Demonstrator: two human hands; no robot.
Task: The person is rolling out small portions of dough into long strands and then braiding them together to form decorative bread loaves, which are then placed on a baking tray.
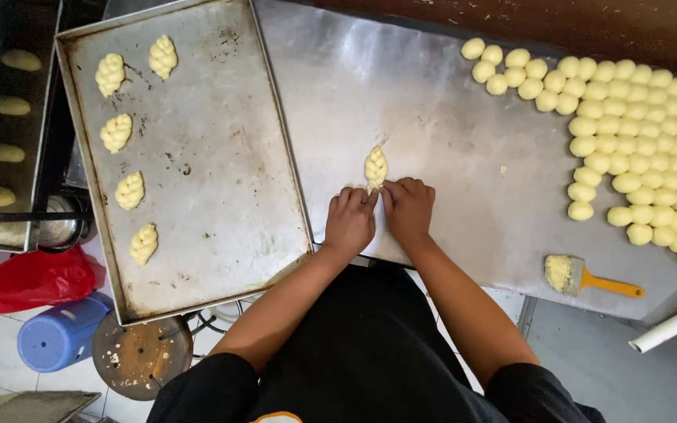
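We're looking straight down at a steel worktable (pixel 448 133), and both of our hands are at the near end of a small pale-yellow braided dough piece (pixel 375 166) lying on the metal. Our left hand (pixel 349 219) sits knuckles up, fingers curled, its fingertips pinching at the braid's bottom tip from the left; our right hand (pixel 409 207) mirrors it from the right, fingers bent and tips pressed to that same end. So the braid stretches away from us, just beyond the fingertips of both hands, touching them only at its near end. To our left, a worn rectangular metal baking tray (pixel 213 196) overhangs the table edge, carrying five finished dough braids (pixel 129 190) in its left part. Well off to the right, a big cluster of small round pale dough balls (pixel 644 149) covers the table. Nearer us on that side lies a pastry brush with a yellow handle (pixel 589 278), apart from both hands.
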